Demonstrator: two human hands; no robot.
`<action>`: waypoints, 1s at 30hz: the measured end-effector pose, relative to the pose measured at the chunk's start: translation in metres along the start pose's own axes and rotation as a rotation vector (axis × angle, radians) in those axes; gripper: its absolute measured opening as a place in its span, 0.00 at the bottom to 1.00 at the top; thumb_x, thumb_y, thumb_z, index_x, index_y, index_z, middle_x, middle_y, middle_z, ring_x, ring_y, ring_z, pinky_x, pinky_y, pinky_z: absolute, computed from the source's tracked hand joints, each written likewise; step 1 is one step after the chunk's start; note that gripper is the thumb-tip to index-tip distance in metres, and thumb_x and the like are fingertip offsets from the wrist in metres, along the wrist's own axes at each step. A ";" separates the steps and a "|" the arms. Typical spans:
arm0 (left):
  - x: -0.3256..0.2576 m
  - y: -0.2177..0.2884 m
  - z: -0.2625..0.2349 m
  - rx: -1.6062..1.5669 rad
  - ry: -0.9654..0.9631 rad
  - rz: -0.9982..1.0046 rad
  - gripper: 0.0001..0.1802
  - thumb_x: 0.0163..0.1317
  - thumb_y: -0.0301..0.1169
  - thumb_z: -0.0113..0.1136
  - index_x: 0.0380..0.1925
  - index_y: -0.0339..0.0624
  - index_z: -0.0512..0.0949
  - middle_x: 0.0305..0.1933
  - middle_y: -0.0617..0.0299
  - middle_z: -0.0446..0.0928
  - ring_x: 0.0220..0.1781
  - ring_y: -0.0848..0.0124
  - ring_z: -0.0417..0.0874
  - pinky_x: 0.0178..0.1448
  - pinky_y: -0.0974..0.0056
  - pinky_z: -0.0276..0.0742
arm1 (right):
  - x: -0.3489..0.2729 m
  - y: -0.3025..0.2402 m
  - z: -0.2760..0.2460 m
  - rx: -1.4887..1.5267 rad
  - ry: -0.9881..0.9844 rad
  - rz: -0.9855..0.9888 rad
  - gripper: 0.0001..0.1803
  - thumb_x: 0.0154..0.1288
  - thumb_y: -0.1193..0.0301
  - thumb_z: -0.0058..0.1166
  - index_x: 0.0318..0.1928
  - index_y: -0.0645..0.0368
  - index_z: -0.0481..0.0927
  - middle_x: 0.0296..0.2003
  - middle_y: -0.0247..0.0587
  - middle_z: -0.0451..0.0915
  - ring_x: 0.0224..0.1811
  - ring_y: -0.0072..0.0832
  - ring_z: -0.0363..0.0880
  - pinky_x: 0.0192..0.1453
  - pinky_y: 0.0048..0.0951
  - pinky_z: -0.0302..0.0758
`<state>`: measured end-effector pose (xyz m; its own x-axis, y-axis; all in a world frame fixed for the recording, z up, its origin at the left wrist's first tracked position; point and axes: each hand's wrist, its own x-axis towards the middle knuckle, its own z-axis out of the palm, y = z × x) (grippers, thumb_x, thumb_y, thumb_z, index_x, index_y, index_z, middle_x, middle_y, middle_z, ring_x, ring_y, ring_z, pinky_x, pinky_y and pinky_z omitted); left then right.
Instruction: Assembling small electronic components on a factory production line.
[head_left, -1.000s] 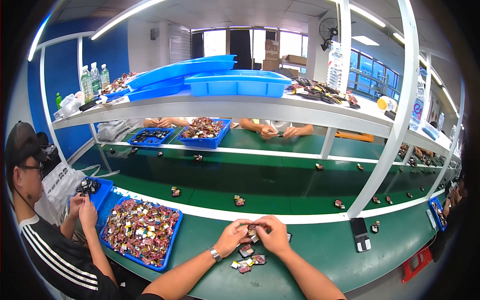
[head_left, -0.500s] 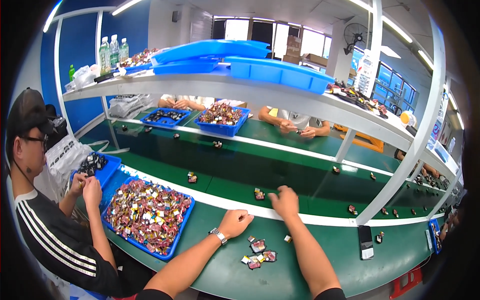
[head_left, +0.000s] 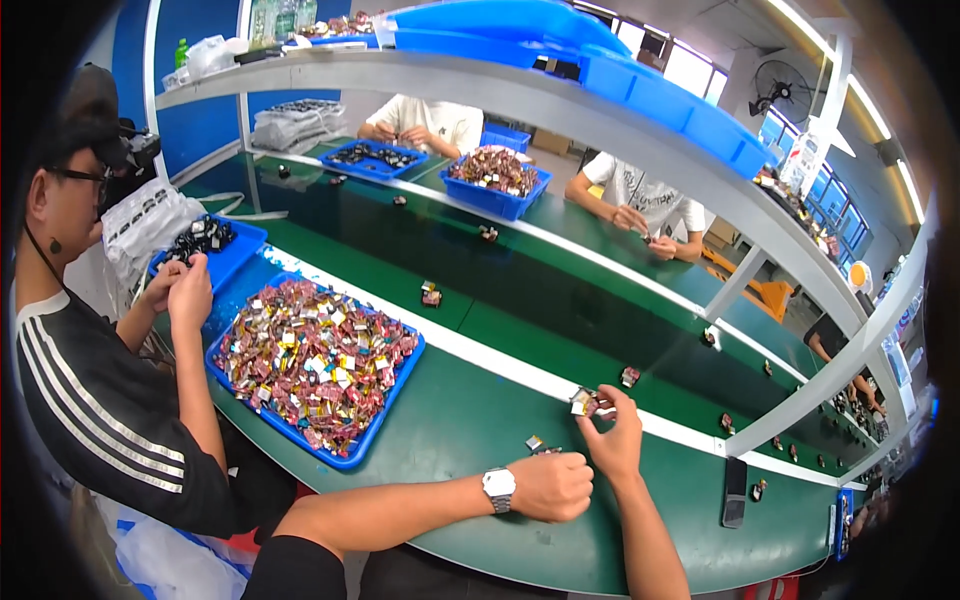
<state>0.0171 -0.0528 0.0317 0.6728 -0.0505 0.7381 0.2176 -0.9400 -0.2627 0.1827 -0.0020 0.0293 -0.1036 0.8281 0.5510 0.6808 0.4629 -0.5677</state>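
Between the thumb and fingers of my right hand (head_left: 617, 437) is a small circuit board with a battery (head_left: 584, 404), raised over the white rail at the belt's near edge. My left hand (head_left: 552, 487), with a silver watch at the wrist, is closed just above the green worktop (head_left: 480, 420). Its fingers curl away from view, so whatever they might hold is hidden. Right behind that hand lies another small board (head_left: 536, 443), partly covered by it.
Left of my arms stands a blue tray (head_left: 352, 460) heaped with similar boards. A dark phone (head_left: 735, 490) and a loose board (head_left: 759, 489) lie to the right. Boards sit along the green belt (head_left: 520, 300). A co-worker (head_left: 110, 390) sits at left; a shelf (head_left: 520, 95) spans overhead.
My right hand has picked up a board from the belt side and drawn it nearer. My left hand has moved right, over the small group of boards. The view has turned and shifted.
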 end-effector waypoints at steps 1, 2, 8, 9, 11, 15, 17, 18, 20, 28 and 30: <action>0.004 0.006 -0.001 0.001 0.009 0.040 0.08 0.38 0.32 0.56 0.12 0.46 0.66 0.19 0.67 0.62 0.25 0.70 0.67 0.31 0.66 0.63 | -0.006 0.000 -0.004 -0.005 0.036 -0.028 0.27 0.47 0.77 0.68 0.51 0.62 0.75 0.42 0.44 0.79 0.42 0.35 0.79 0.43 0.31 0.76; 0.006 0.011 -0.002 -0.012 0.012 0.038 0.08 0.38 0.32 0.56 0.12 0.46 0.66 0.19 0.67 0.62 0.25 0.70 0.67 0.31 0.66 0.63 | -0.006 0.003 -0.005 -0.034 0.051 -0.083 0.26 0.47 0.78 0.67 0.51 0.62 0.75 0.42 0.44 0.79 0.42 0.35 0.78 0.42 0.30 0.76; 0.003 0.002 0.004 -0.053 0.090 0.012 0.09 0.37 0.31 0.56 0.13 0.47 0.64 0.19 0.67 0.62 0.24 0.70 0.67 0.28 0.66 0.61 | -0.002 -0.001 -0.002 0.032 0.020 -0.161 0.26 0.47 0.79 0.67 0.50 0.61 0.76 0.43 0.44 0.79 0.45 0.38 0.77 0.46 0.33 0.76; 0.001 -0.006 0.005 -0.007 0.096 -0.033 0.11 0.39 0.30 0.59 0.14 0.47 0.64 0.19 0.67 0.62 0.23 0.70 0.67 0.27 0.66 0.60 | -0.003 -0.001 -0.005 0.039 0.022 -0.180 0.26 0.47 0.79 0.67 0.50 0.61 0.76 0.43 0.44 0.79 0.46 0.39 0.77 0.47 0.34 0.76; 0.001 -0.024 -0.005 -0.032 0.180 -0.227 0.14 0.45 0.27 0.64 0.14 0.50 0.66 0.18 0.67 0.62 0.22 0.70 0.68 0.26 0.64 0.60 | -0.003 0.000 -0.008 0.024 -0.026 -0.211 0.25 0.48 0.78 0.66 0.49 0.60 0.76 0.43 0.45 0.79 0.48 0.43 0.76 0.51 0.36 0.75; -0.018 -0.046 -0.007 -0.239 0.273 -0.987 0.06 0.60 0.30 0.60 0.30 0.39 0.77 0.26 0.57 0.75 0.26 0.65 0.76 0.32 0.63 0.71 | -0.005 -0.007 -0.013 0.085 -0.140 -0.304 0.27 0.49 0.76 0.67 0.52 0.58 0.75 0.44 0.44 0.78 0.49 0.43 0.75 0.55 0.37 0.73; -0.028 -0.053 0.004 -0.733 0.313 -1.282 0.09 0.67 0.33 0.56 0.39 0.38 0.77 0.33 0.60 0.79 0.28 0.74 0.75 0.34 0.67 0.73 | -0.009 -0.009 -0.017 0.084 -0.203 -0.315 0.27 0.49 0.76 0.67 0.53 0.58 0.75 0.46 0.43 0.78 0.50 0.42 0.75 0.56 0.38 0.73; -0.033 -0.058 0.001 -0.967 0.118 -1.403 0.13 0.71 0.33 0.52 0.48 0.37 0.76 0.39 0.61 0.80 0.29 0.79 0.74 0.36 0.70 0.74 | -0.010 -0.010 -0.019 0.057 -0.217 -0.317 0.28 0.50 0.76 0.67 0.54 0.57 0.75 0.47 0.42 0.79 0.51 0.41 0.76 0.56 0.36 0.74; -0.036 -0.059 0.006 -1.090 0.042 -1.409 0.15 0.71 0.34 0.52 0.50 0.36 0.76 0.36 0.63 0.80 0.28 0.79 0.74 0.35 0.71 0.73 | -0.010 -0.014 -0.023 0.058 -0.209 -0.339 0.27 0.50 0.76 0.67 0.54 0.57 0.75 0.47 0.42 0.79 0.51 0.41 0.76 0.56 0.36 0.74; -0.032 -0.058 0.014 -1.478 0.186 -1.517 0.21 0.72 0.27 0.46 0.64 0.37 0.67 0.46 0.59 0.78 0.45 0.70 0.82 0.49 0.66 0.80 | -0.019 -0.012 -0.010 0.026 0.084 -0.230 0.18 0.55 0.76 0.62 0.48 0.60 0.78 0.44 0.43 0.78 0.46 0.41 0.78 0.48 0.36 0.77; -0.036 -0.055 0.013 -1.554 0.246 -1.529 0.21 0.72 0.25 0.45 0.64 0.38 0.65 0.48 0.58 0.78 0.49 0.68 0.82 0.57 0.62 0.80 | -0.019 -0.025 -0.001 0.037 0.103 -0.121 0.13 0.56 0.71 0.64 0.41 0.61 0.79 0.39 0.41 0.78 0.40 0.39 0.79 0.43 0.36 0.78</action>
<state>-0.0097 0.0049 0.0118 0.4797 0.8726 -0.0919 -0.3206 0.2718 0.9074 0.1682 -0.0295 0.0333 -0.1069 0.7296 0.6755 0.6402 0.5703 -0.5147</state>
